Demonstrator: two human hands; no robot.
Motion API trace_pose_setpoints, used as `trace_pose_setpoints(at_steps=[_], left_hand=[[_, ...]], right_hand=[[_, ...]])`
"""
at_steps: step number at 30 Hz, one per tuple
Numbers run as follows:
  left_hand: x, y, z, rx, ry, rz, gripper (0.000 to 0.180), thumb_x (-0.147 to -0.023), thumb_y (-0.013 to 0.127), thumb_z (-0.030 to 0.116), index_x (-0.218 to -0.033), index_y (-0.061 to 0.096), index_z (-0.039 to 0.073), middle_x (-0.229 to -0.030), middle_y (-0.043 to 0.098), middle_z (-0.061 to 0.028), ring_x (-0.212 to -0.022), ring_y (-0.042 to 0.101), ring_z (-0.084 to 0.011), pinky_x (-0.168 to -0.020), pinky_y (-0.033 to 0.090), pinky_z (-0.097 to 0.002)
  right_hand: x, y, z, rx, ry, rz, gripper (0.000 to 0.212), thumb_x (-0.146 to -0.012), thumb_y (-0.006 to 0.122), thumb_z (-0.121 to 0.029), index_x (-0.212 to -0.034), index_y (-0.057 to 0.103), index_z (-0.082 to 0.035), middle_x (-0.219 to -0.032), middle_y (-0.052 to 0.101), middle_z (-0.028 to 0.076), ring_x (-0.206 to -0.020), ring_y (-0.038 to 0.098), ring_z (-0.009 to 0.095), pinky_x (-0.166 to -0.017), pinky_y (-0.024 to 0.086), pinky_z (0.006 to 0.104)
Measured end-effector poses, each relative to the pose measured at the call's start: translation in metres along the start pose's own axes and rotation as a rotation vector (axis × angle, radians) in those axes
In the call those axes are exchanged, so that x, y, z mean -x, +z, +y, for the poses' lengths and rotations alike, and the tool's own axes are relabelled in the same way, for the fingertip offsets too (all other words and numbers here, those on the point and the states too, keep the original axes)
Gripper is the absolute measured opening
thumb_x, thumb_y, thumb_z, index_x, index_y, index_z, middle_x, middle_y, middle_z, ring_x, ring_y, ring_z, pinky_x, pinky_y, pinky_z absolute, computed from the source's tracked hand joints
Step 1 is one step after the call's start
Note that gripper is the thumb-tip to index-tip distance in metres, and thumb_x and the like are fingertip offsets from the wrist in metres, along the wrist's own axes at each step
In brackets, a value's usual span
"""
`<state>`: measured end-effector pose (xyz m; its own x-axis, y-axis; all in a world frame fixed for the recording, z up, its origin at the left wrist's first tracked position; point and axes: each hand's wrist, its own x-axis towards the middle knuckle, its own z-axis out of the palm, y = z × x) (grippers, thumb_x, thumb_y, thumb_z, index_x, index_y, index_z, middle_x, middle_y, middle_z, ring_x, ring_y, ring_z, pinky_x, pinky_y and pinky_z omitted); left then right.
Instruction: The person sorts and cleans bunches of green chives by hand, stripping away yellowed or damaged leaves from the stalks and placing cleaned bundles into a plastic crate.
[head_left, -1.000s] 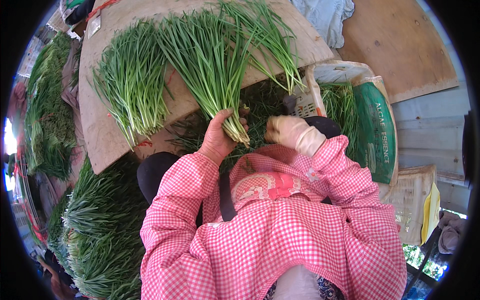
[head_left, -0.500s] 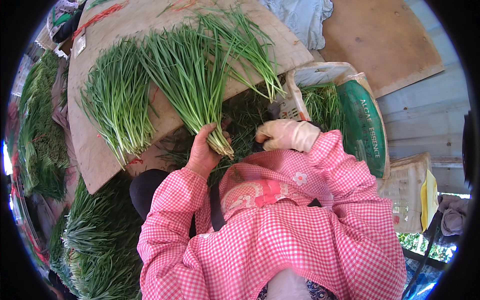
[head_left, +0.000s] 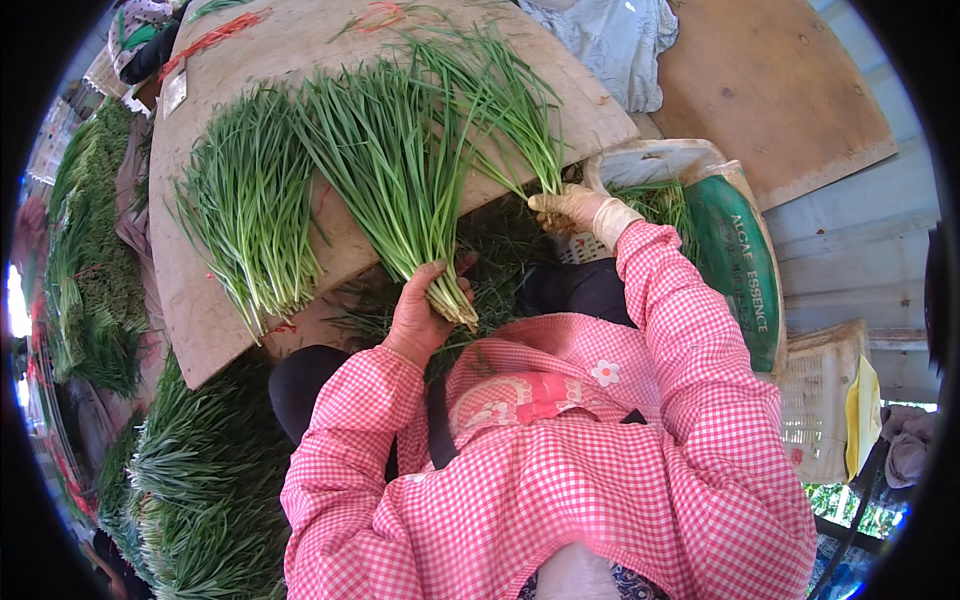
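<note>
My left hand (head_left: 418, 312) is closed around the lower stems of a thick bunch of chives (head_left: 395, 180), whose leaves fan out over the board. Their pale cut ends stick out past my fingers. My right hand (head_left: 578, 212), in a pale, soiled glove, is at the board's right edge, its fingers pinched on the stem ends of a thinner bunch of chives (head_left: 510, 110). To the left lies another bunch of chives (head_left: 255, 200), untouched, with its white ends toward me.
The wooden board (head_left: 215, 345) has red ties (head_left: 215, 42) at its far left. On the right stands a white crate (head_left: 655, 155) holding greens beside a green printed sack (head_left: 735, 265). Large heaps of chives (head_left: 200, 480) line the left. Loose leaves lie below the board.
My right hand has moved forward from near my lap to the thinner bunch and closed on its stem ends. My left hand still grips the thick bunch. The view has shifted slightly.
</note>
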<state>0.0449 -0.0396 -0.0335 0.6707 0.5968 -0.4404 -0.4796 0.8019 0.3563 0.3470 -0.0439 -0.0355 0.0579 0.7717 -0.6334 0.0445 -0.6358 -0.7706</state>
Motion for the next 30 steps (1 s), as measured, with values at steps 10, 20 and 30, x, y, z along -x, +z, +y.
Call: trace_pose_setpoints(at_steps=[10,20,30], left_hand=[[0.001,0.002,-0.002,-0.004,0.007,-0.037,0.036,-0.079,0.058,0.020,-0.110,0.047,0.005,-0.103,0.058,-0.0153,-0.071,0.059,-0.0182,-0.063,0.051,-0.0337],[0.004,0.007,0.001,-0.063,-0.047,-0.048,0.037,-0.080,0.055,0.024,-0.109,0.050,0.002,-0.102,0.058,-0.0133,-0.089,0.058,-0.0250,-0.081,0.048,-0.0411],[0.006,-0.003,0.000,-0.035,-0.081,-0.175,0.048,-0.076,0.057,0.021,-0.112,0.045,-0.007,-0.105,0.055,-0.0222,-0.097,0.055,-0.0325,-0.091,0.042,-0.0456]], right_hand=[[0.028,0.046,-0.017,-0.068,-0.418,-0.093,0.035,-0.085,0.055,-0.040,-0.086,0.059,-0.005,-0.062,0.050,-0.002,-0.045,0.043,0.005,-0.040,0.035,0.0174],[0.063,0.140,-0.004,0.026,-0.177,-0.416,0.040,-0.090,0.043,-0.045,-0.084,0.054,-0.007,-0.056,0.048,-0.002,-0.044,0.037,0.006,-0.040,0.030,0.0198],[0.060,0.155,0.016,-0.088,-0.007,-0.525,0.060,-0.083,0.036,-0.063,-0.079,0.060,-0.008,-0.047,0.046,0.002,-0.037,0.036,0.010,-0.037,0.028,0.0229]])
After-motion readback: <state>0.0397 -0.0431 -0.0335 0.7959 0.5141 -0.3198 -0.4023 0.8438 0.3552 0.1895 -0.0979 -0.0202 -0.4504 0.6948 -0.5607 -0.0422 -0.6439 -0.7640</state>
